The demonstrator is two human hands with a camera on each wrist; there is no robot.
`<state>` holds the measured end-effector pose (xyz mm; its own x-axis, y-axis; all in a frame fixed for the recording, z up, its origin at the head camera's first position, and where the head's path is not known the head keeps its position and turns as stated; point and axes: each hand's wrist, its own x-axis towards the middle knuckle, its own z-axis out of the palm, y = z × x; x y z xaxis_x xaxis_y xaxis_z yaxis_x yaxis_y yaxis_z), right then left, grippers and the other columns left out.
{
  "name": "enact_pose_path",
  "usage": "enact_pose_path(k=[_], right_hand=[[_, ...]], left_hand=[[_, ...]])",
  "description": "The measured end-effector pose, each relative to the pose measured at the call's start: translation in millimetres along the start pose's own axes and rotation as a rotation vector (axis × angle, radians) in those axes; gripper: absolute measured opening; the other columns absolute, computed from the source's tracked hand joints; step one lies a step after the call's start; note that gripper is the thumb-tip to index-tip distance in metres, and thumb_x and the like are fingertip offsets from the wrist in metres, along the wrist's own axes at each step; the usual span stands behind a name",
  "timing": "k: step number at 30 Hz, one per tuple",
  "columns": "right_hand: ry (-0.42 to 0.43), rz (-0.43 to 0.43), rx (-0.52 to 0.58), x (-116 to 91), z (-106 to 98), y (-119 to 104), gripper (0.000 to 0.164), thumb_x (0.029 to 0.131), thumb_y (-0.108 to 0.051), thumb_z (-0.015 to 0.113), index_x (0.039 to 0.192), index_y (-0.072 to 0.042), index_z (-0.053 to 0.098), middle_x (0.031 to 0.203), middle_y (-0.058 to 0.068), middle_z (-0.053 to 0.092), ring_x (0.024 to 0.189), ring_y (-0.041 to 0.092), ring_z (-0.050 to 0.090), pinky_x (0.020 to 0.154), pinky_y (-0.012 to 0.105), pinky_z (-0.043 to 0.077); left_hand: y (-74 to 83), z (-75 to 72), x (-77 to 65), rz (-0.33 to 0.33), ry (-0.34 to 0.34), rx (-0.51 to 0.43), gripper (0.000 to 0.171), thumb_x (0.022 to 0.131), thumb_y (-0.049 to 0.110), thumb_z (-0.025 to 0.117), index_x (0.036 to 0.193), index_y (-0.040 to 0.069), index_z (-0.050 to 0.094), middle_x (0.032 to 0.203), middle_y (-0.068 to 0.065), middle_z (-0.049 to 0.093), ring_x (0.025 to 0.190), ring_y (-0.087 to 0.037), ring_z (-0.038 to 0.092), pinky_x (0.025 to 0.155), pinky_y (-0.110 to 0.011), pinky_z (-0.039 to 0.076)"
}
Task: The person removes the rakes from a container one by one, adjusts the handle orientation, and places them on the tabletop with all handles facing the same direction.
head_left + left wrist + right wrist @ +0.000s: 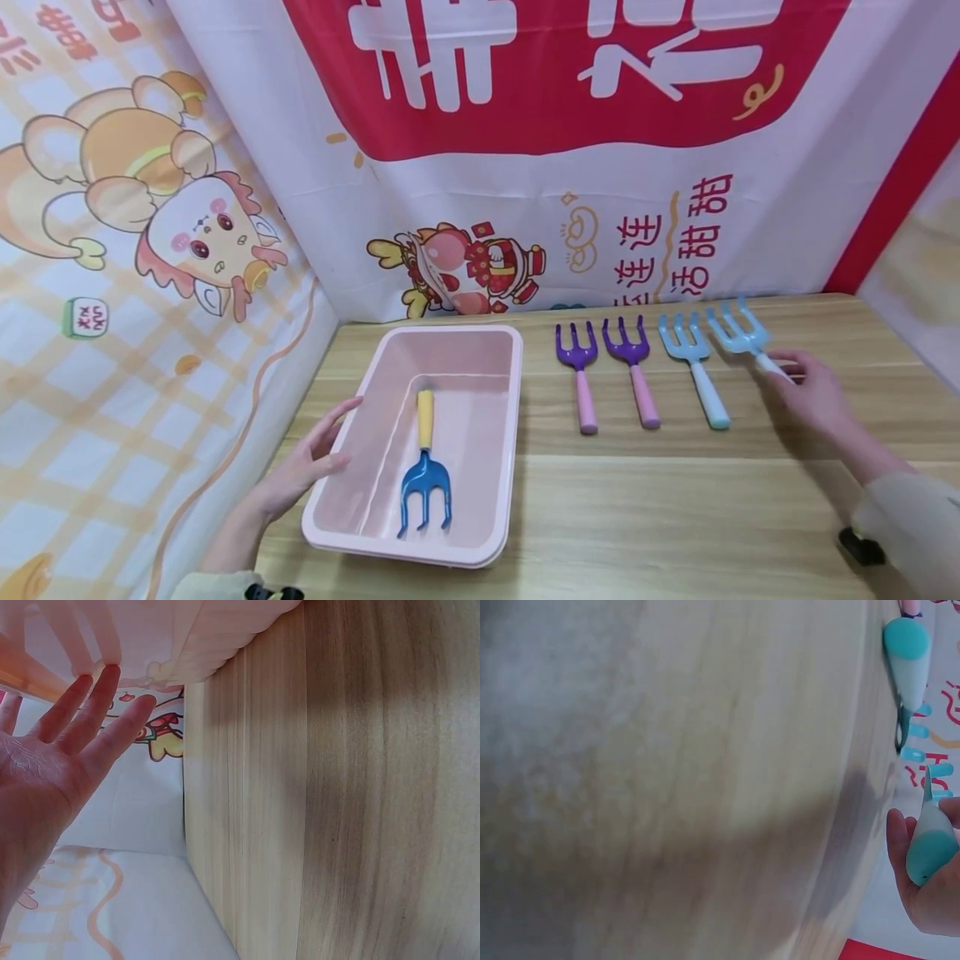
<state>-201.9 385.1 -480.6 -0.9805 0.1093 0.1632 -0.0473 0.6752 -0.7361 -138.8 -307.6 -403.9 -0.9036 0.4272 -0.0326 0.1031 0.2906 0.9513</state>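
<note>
At the far right of the row, my right hand point(816, 398) holds a light blue hand fork point(741, 340) by its white handle, tines toward the back. In the right wrist view, the teal handle end point(932, 853) shows between thumb and fingers. My left hand point(300, 468) is at the left side of a pink plastic basin point(516, 433). Its extended fingers point(88, 712) touch the basin's outer wall in the left wrist view. Inside the basin lies a blue hand fork with a yellow handle point(425, 421), tines toward the front.
Beside the held fork lies another light blue fork point(699, 367). Two purple forks with pink handles, one nearer the basin point(585, 400) and one farther right point(643, 396), continue the row. A printed cloth point(465, 200) hangs behind the wooden table point(645, 517).
</note>
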Motion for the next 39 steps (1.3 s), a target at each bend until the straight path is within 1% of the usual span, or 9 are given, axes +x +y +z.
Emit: enact_pose_path(k=[2, 4, 10, 16, 19, 24, 32, 35, 39], right_hand=[[-0.002, 0.015, -0.010, 3, 1, 1, 0.043, 0.100, -0.017, 0.052, 0.131, 0.012, 0.045, 0.114, 0.040, 0.052, 0.094, 0.041, 0.054, 0.058, 0.019, 0.045], [-0.002, 0.038, -0.025, 6, 2, 3, 0.043, 0.100, -0.017, 0.052, 0.131, 0.012, 0.044, 0.114, 0.040, 0.052, 0.094, 0.044, 0.055, 0.057, 0.022, 0.045], [-0.014, 0.085, -0.066, 10, 5, 6, 0.043, 0.100, -0.017, 0.051, 0.132, 0.010, 0.044, 0.114, 0.039, 0.052, 0.091, 0.042, 0.056, 0.063, 0.030, 0.043], [-0.011, 0.063, -0.056, 12, 7, 9, 0.041, 0.099, -0.015, 0.053, 0.129, 0.011, 0.045, 0.113, 0.040, 0.053, 0.080, 0.031, 0.060, 0.057, 0.023, 0.046], [-0.005, 0.051, -0.051, 12, 9, 10, 0.039, 0.098, -0.012, 0.054, 0.128, 0.012, 0.046, 0.112, 0.041, 0.053, 0.082, 0.034, 0.060, 0.056, 0.022, 0.046], [-0.016, 0.051, -0.068, 13, 9, 9, 0.041, 0.096, -0.009, 0.058, 0.128, 0.012, 0.045, 0.114, 0.041, 0.051, 0.097, 0.048, 0.052, 0.066, 0.033, 0.043], [-0.015, 0.070, -0.124, 15, 9, 7, 0.041, 0.094, -0.014, 0.062, 0.126, 0.010, 0.049, 0.111, 0.037, 0.053, 0.099, 0.048, 0.051, 0.070, 0.044, 0.042], [-0.043, 0.085, -0.161, 15, 8, 5, 0.045, 0.094, -0.018, 0.063, 0.126, 0.009, 0.048, 0.112, 0.037, 0.053, 0.098, 0.047, 0.052, 0.072, 0.050, 0.042], [-0.110, 0.153, -0.196, 15, 6, 1, 0.053, 0.093, -0.024, 0.064, 0.130, 0.008, 0.044, 0.111, 0.035, 0.051, 0.091, 0.042, 0.051, 0.067, 0.047, 0.044]], left_hand=[[0.7, 0.0, -0.5, -0.002, 0.003, 0.003, 0.066, 0.098, 0.004, 0.052, 0.155, 0.014, 0.021, 0.150, -0.034, 0.024, 0.120, -0.008, 0.049, 0.090, -0.029, 0.047], [1.1, 0.0, -0.8, 0.002, 0.001, 0.001, 0.066, 0.098, 0.003, 0.052, 0.155, 0.014, 0.021, 0.150, -0.034, 0.024, 0.120, -0.008, 0.049, 0.090, -0.029, 0.047], [1.0, 0.2, -1.6, 0.032, -0.017, -0.013, 0.066, 0.098, 0.001, 0.051, 0.155, 0.013, 0.020, 0.147, -0.038, 0.027, 0.119, -0.011, 0.051, 0.090, -0.030, 0.047], [-0.7, -0.1, -1.6, 0.041, -0.025, -0.023, 0.066, 0.098, 0.000, 0.050, 0.155, 0.012, 0.020, 0.147, -0.038, 0.025, 0.120, -0.010, 0.050, 0.091, -0.029, 0.046], [-1.6, -0.3, -1.5, 0.044, -0.028, -0.028, 0.066, 0.098, 0.000, 0.050, 0.155, 0.012, 0.020, 0.148, -0.037, 0.024, 0.121, -0.010, 0.050, 0.091, -0.029, 0.046], [-2.4, -0.5, -1.1, 0.047, -0.025, -0.026, 0.066, 0.098, 0.000, 0.051, 0.155, 0.012, 0.020, 0.149, -0.037, 0.023, 0.121, -0.010, 0.049, 0.091, -0.029, 0.046], [-0.6, 0.8, -1.4, 0.017, -0.007, -0.010, 0.066, 0.098, 0.001, 0.052, 0.155, 0.012, 0.021, 0.147, -0.035, 0.029, 0.120, -0.011, 0.050, 0.090, -0.029, 0.046], [0.2, 0.9, -2.0, 0.021, -0.012, -0.008, 0.065, 0.098, 0.002, 0.052, 0.155, 0.012, 0.021, 0.147, -0.036, 0.028, 0.120, -0.010, 0.049, 0.090, -0.028, 0.046], [1.4, 1.1, -2.8, 0.026, -0.017, -0.012, 0.065, 0.098, 0.002, 0.051, 0.155, 0.013, 0.021, 0.146, -0.037, 0.028, 0.120, -0.010, 0.049, 0.090, -0.028, 0.046]])
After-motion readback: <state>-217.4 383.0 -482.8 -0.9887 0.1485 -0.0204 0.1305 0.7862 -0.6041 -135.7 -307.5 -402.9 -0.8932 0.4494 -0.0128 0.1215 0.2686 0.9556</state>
